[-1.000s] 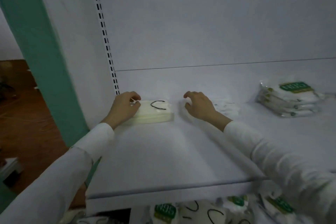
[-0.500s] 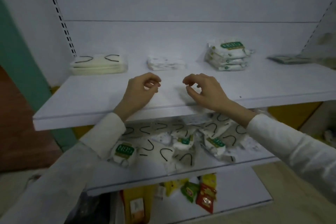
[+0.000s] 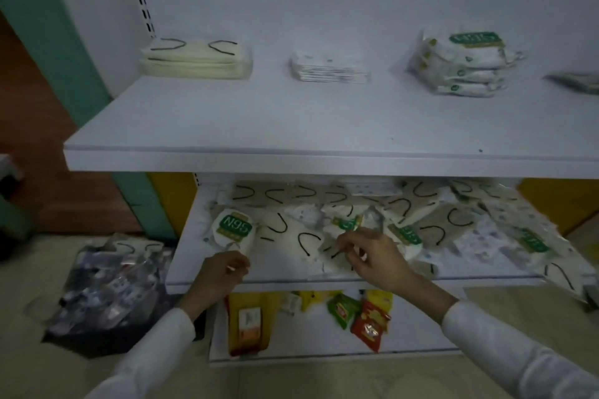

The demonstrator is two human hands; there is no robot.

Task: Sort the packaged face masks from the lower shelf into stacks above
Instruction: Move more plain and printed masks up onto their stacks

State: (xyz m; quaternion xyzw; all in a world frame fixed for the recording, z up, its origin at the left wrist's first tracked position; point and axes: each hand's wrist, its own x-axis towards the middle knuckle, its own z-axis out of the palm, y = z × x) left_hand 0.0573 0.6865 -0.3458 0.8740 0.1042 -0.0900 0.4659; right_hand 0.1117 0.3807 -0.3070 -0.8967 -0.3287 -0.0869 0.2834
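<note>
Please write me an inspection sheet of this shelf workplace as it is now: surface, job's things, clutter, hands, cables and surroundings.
Surface: white upper shelf, stacks along its back; lower shelf, covered by a pile.
Job's things: above, cream mask stack, white mask stack, N95 pack stack; below, loose pile of packaged masks, one N95 pack at its left.
Clutter: dark pack, kind unclear, at the upper shelf's right end; snack packets on the bottom shelf.
Hands: left hand, fingers curled at the N95 pack's lower edge; right hand reaches into the pile; grip unclear for both.
Cables: nothing seen.
Surroundings: teal post at left; black bag of packets on the floor.
</note>
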